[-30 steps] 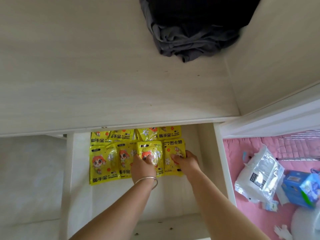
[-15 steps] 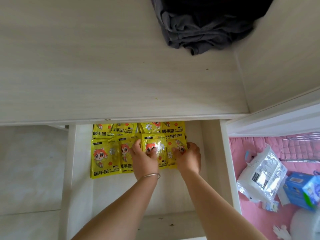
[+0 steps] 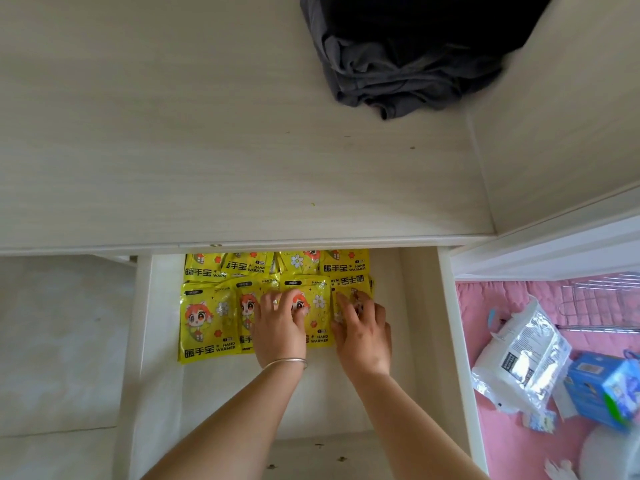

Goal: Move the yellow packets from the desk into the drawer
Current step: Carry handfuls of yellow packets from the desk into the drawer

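Several yellow hand-warmer packets [image 3: 207, 320] lie in two overlapping rows at the back of the open white drawer [image 3: 420, 327]. The back row is partly hidden under the desk edge. My left hand [image 3: 278, 327], with a silver bangle on the wrist, rests flat on a middle packet of the front row, fingers spread. Beside it, my right hand [image 3: 362, 329] presses flat on the rightmost front packet [image 3: 349, 284]. Neither hand grips a packet. No yellow packet shows on the pale wooden desk top [image 3: 207, 133].
A dark grey bundle of cloth [image 3: 398, 71] lies at the back of the desk. A pink quilted surface [image 3: 512, 441] to the right of the drawer carries a white plastic bag [image 3: 519, 358] and a blue box [image 3: 599, 386]. Pale floor shows on the left.
Both hands have slid forward onto the front packets and flattened on them. The packets have shifted slightly toward the back of the drawer.
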